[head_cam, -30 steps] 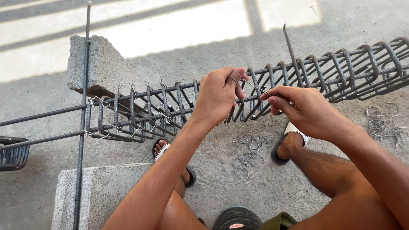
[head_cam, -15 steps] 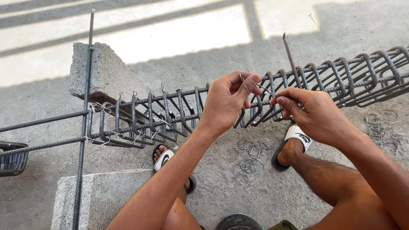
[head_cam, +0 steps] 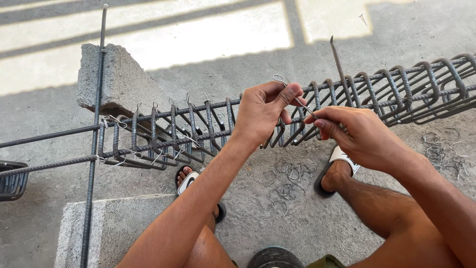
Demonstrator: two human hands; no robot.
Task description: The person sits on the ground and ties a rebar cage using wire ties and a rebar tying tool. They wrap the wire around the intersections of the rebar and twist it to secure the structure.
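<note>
A long rebar cage of dark stirrups on lengthwise bars runs across in front of me at knee height. My left hand pinches a thin looped tie wire between thumb and fingers just above the cage. My right hand grips a slim metal hook tool whose shaft sticks up behind the fingers, and its fingertips touch the same wire beside my left hand. Both hands meet over the cage's middle stirrups.
A grey concrete block props the cage at the left, another block lies near my left leg. A single upright rebar crosses at the left. Bent wire ties litter the floor between my sandalled feet, more at the right.
Both hands have stayed together at the cage's middle. My left fingers now hold the wire loop raised above the bars, and my right hand has closed in against it.
</note>
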